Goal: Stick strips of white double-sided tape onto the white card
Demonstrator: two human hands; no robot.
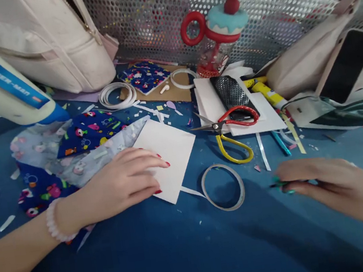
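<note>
My left hand [123, 180], with red nails and a beaded bracelet, lies with fingers stretched over a folded white paper square [173, 150]. Under and beside that hand is blue cartoon-patterned paper [89, 131] with a pale reverse side. A thin roll of tape [226, 210] rests right of the square, its loose strip [192, 191] reaching the square's edge. Farther right, my right hand [337, 186] hovers over the table, thumb and fingers pinched together. A small dark bit shows at its fingertips; I cannot make out what it is. Scissors [216, 126] with red and yellow handles lie open between the hands.
Behind stand a pale backpack [64, 49], a red-handled cup [218, 36] and a perforated metal panel [143, 10]. A Spider-Man bottle [2, 84] leans in at left. A phone [347, 65], white cards [206, 101], tape rolls [117, 95] and paper scraps surround the work.
</note>
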